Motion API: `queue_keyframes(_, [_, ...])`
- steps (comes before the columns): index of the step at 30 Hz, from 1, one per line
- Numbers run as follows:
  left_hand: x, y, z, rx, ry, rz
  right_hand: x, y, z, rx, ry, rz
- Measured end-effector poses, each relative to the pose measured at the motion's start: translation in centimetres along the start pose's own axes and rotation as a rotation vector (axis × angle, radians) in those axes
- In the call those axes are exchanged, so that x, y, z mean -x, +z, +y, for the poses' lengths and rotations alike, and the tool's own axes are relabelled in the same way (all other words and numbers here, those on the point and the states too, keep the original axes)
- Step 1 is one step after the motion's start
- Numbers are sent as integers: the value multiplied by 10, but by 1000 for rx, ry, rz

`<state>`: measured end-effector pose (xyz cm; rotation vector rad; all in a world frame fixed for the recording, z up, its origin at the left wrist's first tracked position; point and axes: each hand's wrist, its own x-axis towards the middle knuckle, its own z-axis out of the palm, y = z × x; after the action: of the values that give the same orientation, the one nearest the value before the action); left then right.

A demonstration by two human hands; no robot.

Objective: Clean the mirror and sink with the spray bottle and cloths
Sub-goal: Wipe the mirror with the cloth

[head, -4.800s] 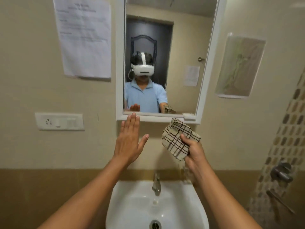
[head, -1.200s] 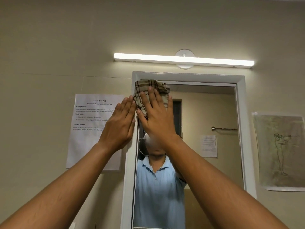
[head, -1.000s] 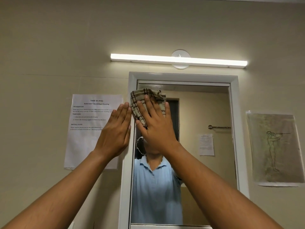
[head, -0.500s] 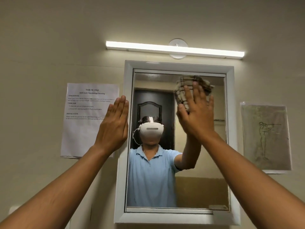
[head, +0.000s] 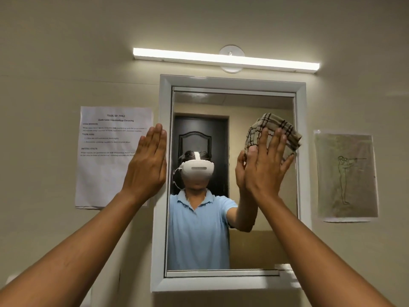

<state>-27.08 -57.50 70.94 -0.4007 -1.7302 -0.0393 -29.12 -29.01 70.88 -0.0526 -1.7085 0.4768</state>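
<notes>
The white-framed mirror (head: 163,218) hangs on the beige wall straight ahead. My right hand (head: 264,167) presses a beige checked cloth (head: 274,129) flat against the glass at its upper right, fingers straight. My left hand (head: 147,165) lies flat on the mirror's left frame edge and the wall, fingers together. The mirror reflects a person in a blue shirt with a white headset. The sink and the spray bottle are out of view.
A printed task sheet (head: 106,156) is taped to the wall left of the mirror. A drawing on paper (head: 346,176) hangs to the right. A lit tube light (head: 225,58) runs above the mirror.
My right hand has wiped the cloth from the mirror's top left across to its right side and a little down. My left hand has stayed on the left frame.
</notes>
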Motion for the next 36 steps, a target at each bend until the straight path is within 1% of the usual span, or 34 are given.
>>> queue_keyframes(2, [0,-1,-1,-2,2,-6,-1,4,-24,-44,-45,-30])
queue_keyframes(9, [4,1,0,42,-3,0,0,19,-132,-98,-322,-114])
queue_keyframes(13, [10,3,2,69,-14,2,19,28,-151,-91,-403,-127])
queue_keyframes(19, [38,9,11,113,-6,-18,58,33,-126,-46,-506,-122])
queue_keyframes(26, [53,10,17,38,-25,-17,71,23,-71,28,-701,-157])
queue_keyframes(28, [53,9,17,13,-17,-26,65,20,-54,57,-726,-169])
queue_keyframes(32, [53,11,18,-18,-15,-40,43,5,-16,113,-679,-188])
queue_keyframes(36, [51,11,18,-34,-21,-43,17,-6,16,126,-563,-147])
